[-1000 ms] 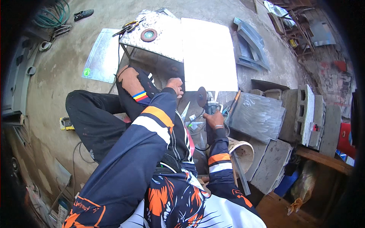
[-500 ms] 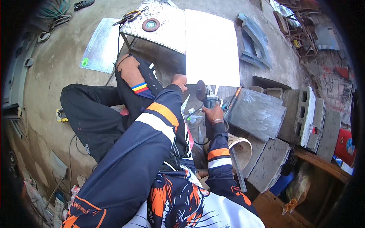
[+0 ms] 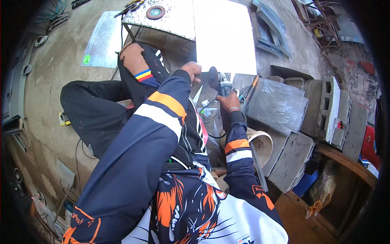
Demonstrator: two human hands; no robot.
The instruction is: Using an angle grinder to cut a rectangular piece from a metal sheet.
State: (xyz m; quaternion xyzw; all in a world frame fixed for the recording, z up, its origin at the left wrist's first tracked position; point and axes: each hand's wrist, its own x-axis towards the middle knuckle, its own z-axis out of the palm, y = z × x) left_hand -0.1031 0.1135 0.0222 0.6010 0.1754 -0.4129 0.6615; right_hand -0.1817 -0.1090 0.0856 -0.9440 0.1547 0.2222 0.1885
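Observation:
My right hand [image 3: 229, 101] is wrapped round an angle grinder [image 3: 224, 86], whose dark disc [image 3: 213, 77] stands upright at the near edge of a bright white metal sheet [image 3: 225, 36]. My left hand [image 3: 192, 71] is at that sheet's near left corner, its fingers curled; what they hold, if anything, is hidden. The sheet lies beside a low metal-topped table [image 3: 174, 20] and partly overlaps its right side. On the table rests a round brown disc [image 3: 155, 12] with a green centre. Pointed metal offcuts [image 3: 198, 96] lie below my left hand.
Bent metal pieces [image 3: 271, 30] lie on the floor beyond the sheet. Grey sheets [image 3: 276, 103] and concrete blocks [image 3: 330, 110] stand to the right, near a round pale container [image 3: 262, 146]. Another metal sheet [image 3: 103, 40] lies left of the table. My bent leg [image 3: 97, 110] occupies the left.
The whole scene has shifted slightly up in the picture. My left hand's fingers look more curled. The grinder stays in my right hand at the sheet's near edge.

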